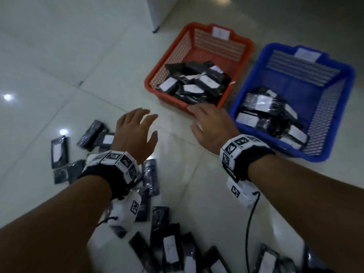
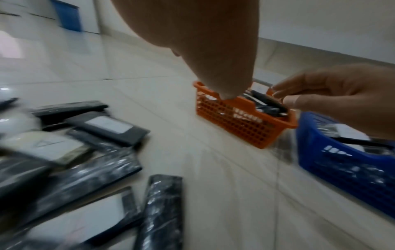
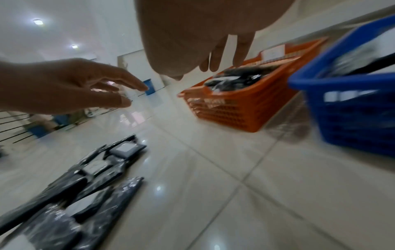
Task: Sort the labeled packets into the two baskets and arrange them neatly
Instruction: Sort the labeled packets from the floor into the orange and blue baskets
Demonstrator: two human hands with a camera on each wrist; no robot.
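Black packets with white labels (image 1: 171, 251) lie scattered on the tiled floor at the lower left, also seen as packets (image 2: 111, 127) and packets (image 3: 124, 149). An orange basket (image 1: 157, 75) and a blue basket (image 1: 332, 134) stand side by side, each holding several packets. My left hand (image 1: 137, 129) hovers over bare floor with fingers spread and holds nothing. My right hand (image 1: 208, 123) is held with straight fingers at the near rim of the orange basket (image 2: 245, 121) and is empty too. The right wrist view shows the orange basket (image 3: 245, 108) and the blue basket (image 3: 350, 118).
A white cabinet corner (image 1: 157, 12) stands behind the orange basket. A black cable (image 1: 249, 223) hangs from my right wrist to the floor. A blue bin (image 2: 68, 15) stands far off. Bare tiles (image 1: 187, 174) lie between the packets and the baskets.
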